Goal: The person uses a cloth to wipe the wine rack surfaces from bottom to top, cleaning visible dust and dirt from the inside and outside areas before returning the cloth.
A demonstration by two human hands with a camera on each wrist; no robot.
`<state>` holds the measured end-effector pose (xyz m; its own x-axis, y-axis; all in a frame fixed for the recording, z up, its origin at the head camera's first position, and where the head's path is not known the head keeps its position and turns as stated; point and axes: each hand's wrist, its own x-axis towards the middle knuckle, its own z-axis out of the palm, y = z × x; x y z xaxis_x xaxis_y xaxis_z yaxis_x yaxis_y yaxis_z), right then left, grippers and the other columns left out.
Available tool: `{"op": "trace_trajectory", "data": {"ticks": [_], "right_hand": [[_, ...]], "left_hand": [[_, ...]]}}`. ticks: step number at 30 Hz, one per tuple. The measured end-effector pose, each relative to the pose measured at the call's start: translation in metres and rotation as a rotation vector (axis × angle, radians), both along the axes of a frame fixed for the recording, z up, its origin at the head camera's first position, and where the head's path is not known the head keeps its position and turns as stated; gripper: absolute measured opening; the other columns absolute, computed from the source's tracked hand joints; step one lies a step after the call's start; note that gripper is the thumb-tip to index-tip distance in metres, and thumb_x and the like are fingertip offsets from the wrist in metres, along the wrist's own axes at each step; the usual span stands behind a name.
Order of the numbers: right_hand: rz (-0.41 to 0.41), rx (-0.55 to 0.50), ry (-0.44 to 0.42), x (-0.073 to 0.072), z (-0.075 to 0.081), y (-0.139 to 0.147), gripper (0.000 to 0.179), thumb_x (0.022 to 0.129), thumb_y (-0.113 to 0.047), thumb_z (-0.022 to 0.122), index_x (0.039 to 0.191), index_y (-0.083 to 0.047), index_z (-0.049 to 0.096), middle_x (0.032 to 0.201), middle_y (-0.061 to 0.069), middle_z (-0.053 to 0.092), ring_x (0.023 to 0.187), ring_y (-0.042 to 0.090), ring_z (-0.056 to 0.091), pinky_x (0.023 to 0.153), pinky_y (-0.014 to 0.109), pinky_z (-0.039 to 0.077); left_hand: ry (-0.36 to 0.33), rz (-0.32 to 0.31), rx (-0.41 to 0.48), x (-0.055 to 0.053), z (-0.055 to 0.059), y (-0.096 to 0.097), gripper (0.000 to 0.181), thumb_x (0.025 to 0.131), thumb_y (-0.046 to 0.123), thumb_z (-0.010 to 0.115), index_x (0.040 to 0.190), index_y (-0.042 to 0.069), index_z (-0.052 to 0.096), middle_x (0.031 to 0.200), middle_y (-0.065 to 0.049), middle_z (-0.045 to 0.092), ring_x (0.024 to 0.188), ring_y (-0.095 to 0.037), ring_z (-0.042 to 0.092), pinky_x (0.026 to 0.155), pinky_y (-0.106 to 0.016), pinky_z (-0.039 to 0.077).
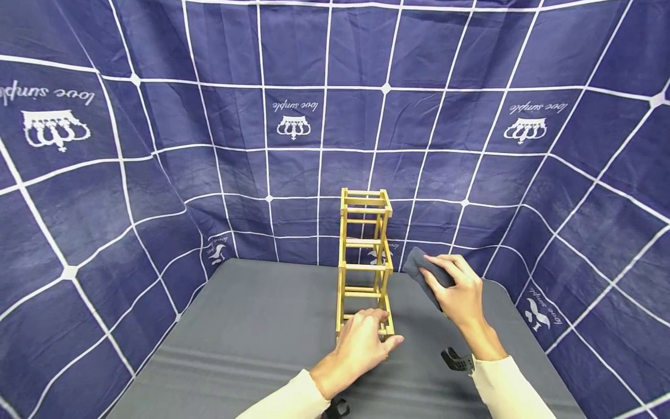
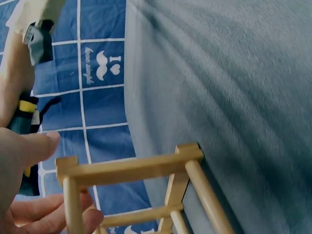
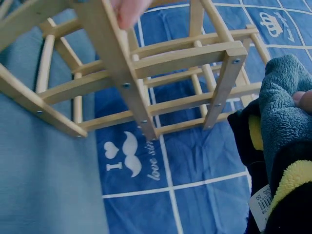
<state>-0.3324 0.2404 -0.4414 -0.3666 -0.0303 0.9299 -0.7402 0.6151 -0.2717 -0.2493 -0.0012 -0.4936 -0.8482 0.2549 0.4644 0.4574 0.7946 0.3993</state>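
Note:
A tiered light-wood rack [image 1: 366, 267] with round rungs stands upright in the middle of the grey surface. My left hand [image 1: 361, 343] is at its low front end, fingers curled over a rung and thumb held away to the right. In the left wrist view the fingertips [image 2: 90, 217] show behind a rung of the rack [image 2: 131, 170]. To the right of the rack, my right hand [image 1: 463, 291] grips a folded grey-blue cloth [image 1: 429, 276] between thumb and fingers. Up close, the cloth [image 3: 282, 112] is fluffy, with black and yellow parts and a white label.
The grey covered surface [image 1: 251, 326] spreads to both sides of the rack. Blue curtains [image 1: 225, 116] with white grid lines and printed crowns enclose it at the back, left and right. The rack's far end stands close to the back curtain.

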Motion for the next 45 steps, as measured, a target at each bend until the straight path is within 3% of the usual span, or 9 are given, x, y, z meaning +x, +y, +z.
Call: {"op": "trace_trajectory", "data": {"ticks": [4, 10, 19, 29, 38, 45], "right_hand": [[-0.019, 0.002, -0.018, 0.013, -0.016, 0.007, 0.042, 0.080, 0.004, 0.102, 0.118, -0.010, 0.092, 0.105, 0.015, 0.083, 0.099, 0.026, 0.077, 0.107, 0.000, 0.046], [-0.021, -0.008, -0.032, 0.023, -0.029, 0.013, 0.043, 0.079, 0.006, 0.101, 0.118, -0.011, 0.092, 0.105, 0.012, 0.084, 0.097, 0.026, 0.076, 0.106, 0.001, 0.046], [0.004, 0.004, -0.032, 0.033, -0.040, 0.018, 0.051, 0.072, 0.010, 0.102, 0.117, -0.011, 0.092, 0.105, 0.010, 0.084, 0.098, 0.024, 0.077, 0.108, 0.002, 0.047], [0.015, 0.089, -0.120, 0.050, -0.048, 0.019, 0.046, 0.080, 0.004, 0.102, 0.121, -0.014, 0.092, 0.108, 0.005, 0.083, 0.104, 0.014, 0.077, 0.111, 0.001, 0.047], [0.032, 0.114, -0.132, 0.055, -0.054, 0.019, 0.049, 0.076, 0.006, 0.103, 0.119, -0.014, 0.092, 0.106, 0.003, 0.083, 0.101, 0.015, 0.077, 0.111, 0.001, 0.046], [0.037, 0.134, -0.200, 0.056, -0.059, 0.020, 0.044, 0.080, 0.002, 0.103, 0.119, -0.016, 0.092, 0.108, -0.001, 0.083, 0.102, 0.013, 0.078, 0.107, 0.002, 0.048]], "left_hand": [[0.014, 0.031, 0.018, -0.002, -0.002, 0.007, 0.043, 0.091, 0.040, 0.101, 0.122, 0.014, 0.087, 0.107, 0.001, 0.087, 0.094, -0.016, 0.085, 0.077, -0.031, 0.069], [0.014, 0.028, 0.039, -0.005, -0.002, 0.006, 0.038, 0.091, 0.032, 0.100, 0.123, 0.015, 0.089, 0.106, 0.004, 0.087, 0.095, -0.015, 0.084, 0.076, -0.030, 0.068], [-0.107, 0.005, 0.092, -0.004, 0.001, -0.012, 0.041, 0.091, 0.028, 0.098, 0.129, 0.016, 0.088, 0.110, 0.007, 0.086, 0.097, -0.010, 0.082, 0.081, -0.028, 0.067], [-0.131, -0.097, 0.118, -0.002, -0.002, -0.044, 0.040, 0.090, 0.015, 0.094, 0.129, 0.010, 0.088, 0.115, 0.003, 0.087, 0.103, -0.014, 0.081, 0.087, -0.028, 0.065], [-0.189, -0.210, 0.102, -0.008, -0.002, -0.081, 0.036, 0.097, 0.007, 0.086, 0.133, 0.008, 0.085, 0.131, -0.002, 0.086, 0.116, -0.019, 0.084, 0.103, -0.040, 0.070], [-0.151, -0.283, 0.061, -0.016, 0.001, -0.105, 0.037, 0.099, 0.003, 0.083, 0.135, 0.010, 0.085, 0.132, 0.000, 0.088, 0.125, -0.025, 0.081, 0.111, -0.047, 0.067]]}}
